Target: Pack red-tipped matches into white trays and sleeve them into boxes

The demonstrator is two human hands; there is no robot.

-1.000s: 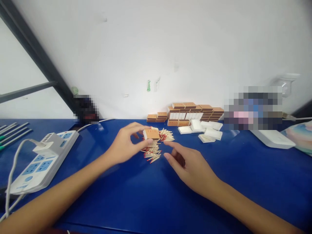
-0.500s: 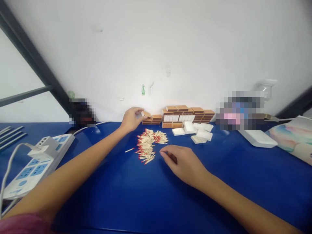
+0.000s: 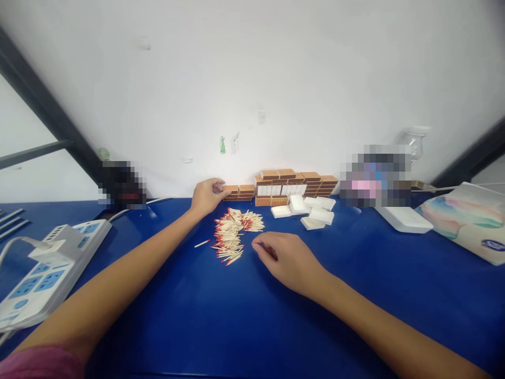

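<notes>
My left hand (image 3: pixel 205 196) reaches to the back of the blue table (image 3: pixel 236 316), and its fingers close on a brown matchbox (image 3: pixel 231 189) at the left end of a row of stacked brown matchboxes (image 3: pixel 295 185) against the wall. A heap of red-tipped matches (image 3: pixel 232 234) lies in front of that row. One stray match (image 3: pixel 202 243) lies to the heap's left. My right hand (image 3: pixel 288 258) rests on the table just right of the heap. Its fingers are curled, with the tips down by the matches, and I see nothing in them.
White inner trays (image 3: pixel 311 208) lie loose in front of the matchbox stack. A white power strip (image 3: pixel 43 268) with a plugged-in adapter sits at the left. A flat white box (image 3: pixel 404 219) and a tissue pack (image 3: pixel 469 221) lie at the right. Pens lie at the far left edge.
My left hand has carried the matchbox from above the match heap back to the left end of the stack. My right hand's fingers have curled and lowered onto the table.
</notes>
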